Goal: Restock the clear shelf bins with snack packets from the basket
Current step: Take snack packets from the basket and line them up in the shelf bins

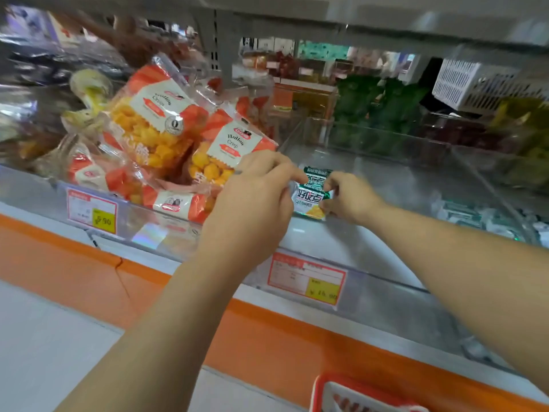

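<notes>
Placing step: left hand (258, 191) and right hand (347, 197) both pinch small green-white foil snack packet (310, 193) over near-empty clear plastic shelf bin (386, 257). Next: lay flat, release.

My left hand (255, 191) and right hand (347, 197) each pinch one side of a green-and-white snack packet (312, 194), held inside the clear shelf bin (386, 292) near its front left corner. A red-bordered price label (307, 279) is fixed to the bin's front wall. Left of the bin, orange Hollow Crisp bags (160, 114) lie heaped. Below the bin, a red basket (341, 394) rim shows.
</notes>
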